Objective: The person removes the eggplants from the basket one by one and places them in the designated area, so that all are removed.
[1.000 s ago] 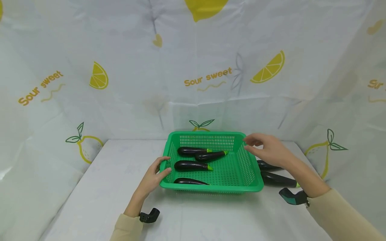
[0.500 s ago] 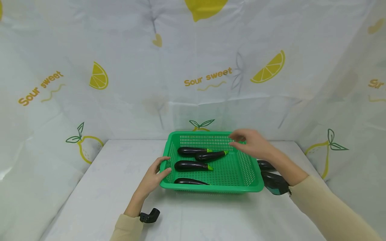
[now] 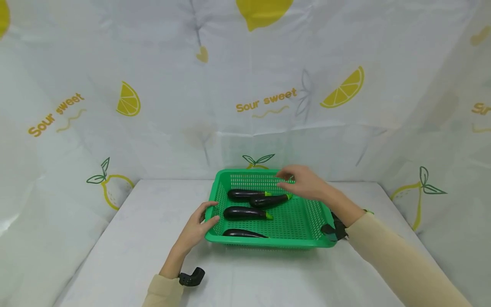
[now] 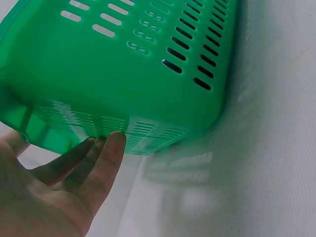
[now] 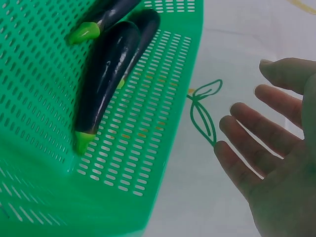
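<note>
In the head view a green plastic basket sits on the table with several dark purple eggplants lying in it. My left hand grips the basket's left rim; the left wrist view shows its fingers against the outer wall. Above the back of the basket, near the eggplant on the right, hovers my right hand. It holds nothing; in the right wrist view its fingers are spread and relaxed, apart from the basket.
Right of the basket, the right forearm and its wrist camera mostly hide the eggplants on the table; a green stem end shows past the sleeve. A white lemon-print sheet hangs behind the white table.
My right hand has moved left from the basket's right rim to over its back part. The left hand stays on the rim. The eggplants in the basket lie as before.
</note>
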